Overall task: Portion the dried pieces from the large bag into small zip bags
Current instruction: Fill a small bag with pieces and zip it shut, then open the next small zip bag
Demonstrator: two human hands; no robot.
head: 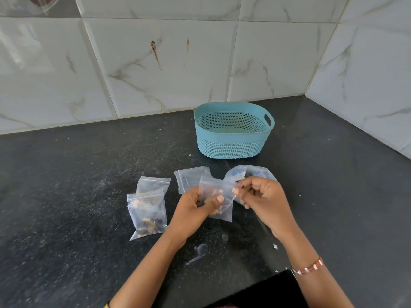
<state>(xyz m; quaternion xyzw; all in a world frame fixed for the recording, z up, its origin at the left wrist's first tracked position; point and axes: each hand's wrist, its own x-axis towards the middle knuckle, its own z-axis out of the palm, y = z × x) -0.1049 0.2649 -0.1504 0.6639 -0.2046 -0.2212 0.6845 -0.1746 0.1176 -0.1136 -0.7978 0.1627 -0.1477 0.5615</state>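
1. Fingers of the left hand (195, 205) grip the small zip bag (219, 196) at its side, while the right hand (259, 196) pinches its top edge — it is held just above the counter (66, 185).
2. Dried pieces (213, 205) sit inside, so the step looks like sealing.
3. Next — press the zip closed along its length.
4. Two filled bags (148, 213) lie to the left, an empty bag (189, 177) behind, the large bag (244, 172) beyond the right hand, and a blue basket (233, 130) farther back.

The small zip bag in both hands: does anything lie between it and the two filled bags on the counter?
Nothing visible does. Bare black counter separates the held zip bag from the filled bags at its left.
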